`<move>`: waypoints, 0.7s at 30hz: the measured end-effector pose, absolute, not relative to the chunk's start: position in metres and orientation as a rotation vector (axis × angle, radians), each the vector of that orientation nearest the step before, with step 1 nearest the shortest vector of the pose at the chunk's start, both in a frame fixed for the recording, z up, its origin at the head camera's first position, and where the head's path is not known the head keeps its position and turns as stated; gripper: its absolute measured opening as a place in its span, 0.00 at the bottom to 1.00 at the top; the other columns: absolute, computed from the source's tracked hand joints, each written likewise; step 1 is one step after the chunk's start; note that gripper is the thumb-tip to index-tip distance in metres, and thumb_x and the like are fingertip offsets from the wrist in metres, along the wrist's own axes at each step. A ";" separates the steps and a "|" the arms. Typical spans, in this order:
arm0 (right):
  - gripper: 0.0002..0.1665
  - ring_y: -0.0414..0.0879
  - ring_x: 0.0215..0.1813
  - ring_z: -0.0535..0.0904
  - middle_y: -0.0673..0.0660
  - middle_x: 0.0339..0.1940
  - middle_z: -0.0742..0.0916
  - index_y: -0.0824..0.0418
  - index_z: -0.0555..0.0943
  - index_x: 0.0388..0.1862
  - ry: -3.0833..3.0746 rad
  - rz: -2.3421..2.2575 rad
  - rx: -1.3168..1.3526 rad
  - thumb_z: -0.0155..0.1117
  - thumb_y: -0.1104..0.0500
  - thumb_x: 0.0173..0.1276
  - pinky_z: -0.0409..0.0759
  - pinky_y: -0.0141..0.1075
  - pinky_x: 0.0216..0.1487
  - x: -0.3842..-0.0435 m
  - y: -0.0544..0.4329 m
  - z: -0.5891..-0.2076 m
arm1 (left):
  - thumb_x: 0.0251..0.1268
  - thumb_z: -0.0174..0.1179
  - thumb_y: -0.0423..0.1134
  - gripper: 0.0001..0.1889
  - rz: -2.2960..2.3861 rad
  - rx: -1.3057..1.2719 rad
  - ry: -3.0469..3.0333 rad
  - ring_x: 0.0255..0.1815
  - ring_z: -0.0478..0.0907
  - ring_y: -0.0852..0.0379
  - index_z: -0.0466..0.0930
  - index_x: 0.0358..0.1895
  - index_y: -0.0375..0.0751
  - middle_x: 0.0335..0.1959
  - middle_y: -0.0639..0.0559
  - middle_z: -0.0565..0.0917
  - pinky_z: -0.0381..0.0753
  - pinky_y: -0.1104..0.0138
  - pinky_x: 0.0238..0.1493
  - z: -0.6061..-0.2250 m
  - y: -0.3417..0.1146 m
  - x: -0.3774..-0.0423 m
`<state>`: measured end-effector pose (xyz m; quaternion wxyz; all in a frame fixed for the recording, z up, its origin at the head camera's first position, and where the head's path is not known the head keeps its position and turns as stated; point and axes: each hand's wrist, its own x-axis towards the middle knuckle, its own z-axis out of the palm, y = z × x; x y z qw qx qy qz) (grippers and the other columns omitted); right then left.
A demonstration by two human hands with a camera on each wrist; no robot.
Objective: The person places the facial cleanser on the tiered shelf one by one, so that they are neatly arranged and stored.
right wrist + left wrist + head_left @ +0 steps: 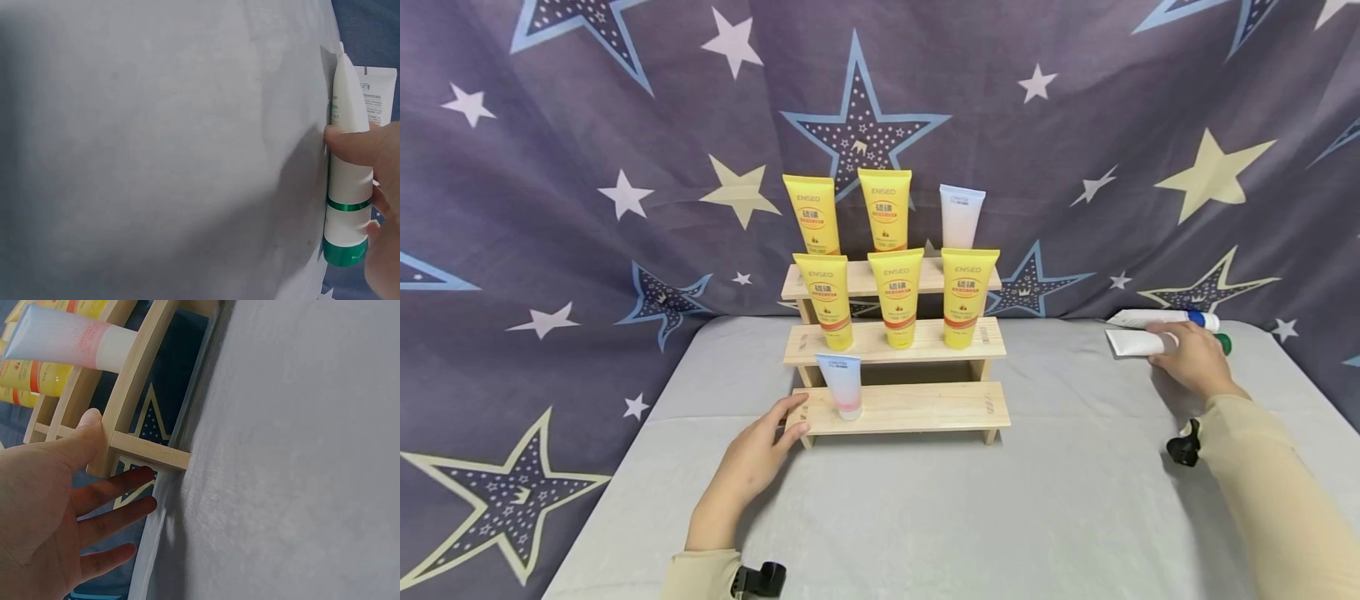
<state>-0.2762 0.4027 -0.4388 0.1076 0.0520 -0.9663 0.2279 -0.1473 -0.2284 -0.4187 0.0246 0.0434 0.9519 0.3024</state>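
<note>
My right hand grips a white squeeze tube with a green cap lying on the table at the far right, its thumb across the tube. Just behind it lies another white tube with a blue cap. At the left end of a three-step wooden rack, my left hand touches the lowest step. Its thumb rests on the board's corner, and the other fingers extend loosely beside it. A small blue-and-pink tube stands cap-down on that step, near the hand.
Three yellow tubes stand along the middle step. On the top step are two more yellow tubes and a pale blue-white tube. A star-patterned curtain hangs behind the grey-covered table.
</note>
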 end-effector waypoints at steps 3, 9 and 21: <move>0.27 0.81 0.56 0.65 0.83 0.58 0.72 0.70 0.77 0.55 -2.840 0.637 0.152 0.70 0.66 0.56 0.60 0.67 0.52 -0.276 0.403 -0.439 | 0.77 0.50 0.54 0.26 0.934 0.140 2.947 0.69 0.67 0.35 0.63 0.75 0.56 0.71 0.40 0.69 0.65 0.38 0.65 -0.419 -0.229 -0.147; 0.26 0.80 0.52 0.68 0.82 0.56 0.74 0.69 0.78 0.55 -2.825 0.596 0.147 0.70 0.64 0.56 0.60 0.65 0.46 -0.273 0.402 -0.439 | 0.77 0.50 0.53 0.27 0.932 0.155 2.954 0.69 0.67 0.35 0.63 0.75 0.55 0.71 0.40 0.70 0.65 0.38 0.65 -0.420 -0.229 -0.148; 0.26 0.81 0.53 0.67 0.82 0.54 0.74 0.71 0.78 0.53 -2.829 0.646 0.159 0.72 0.66 0.54 0.60 0.67 0.47 -0.271 0.400 -0.436 | 0.77 0.49 0.55 0.27 0.926 0.131 2.945 0.69 0.68 0.36 0.63 0.75 0.55 0.70 0.39 0.71 0.65 0.38 0.64 -0.419 -0.228 -0.149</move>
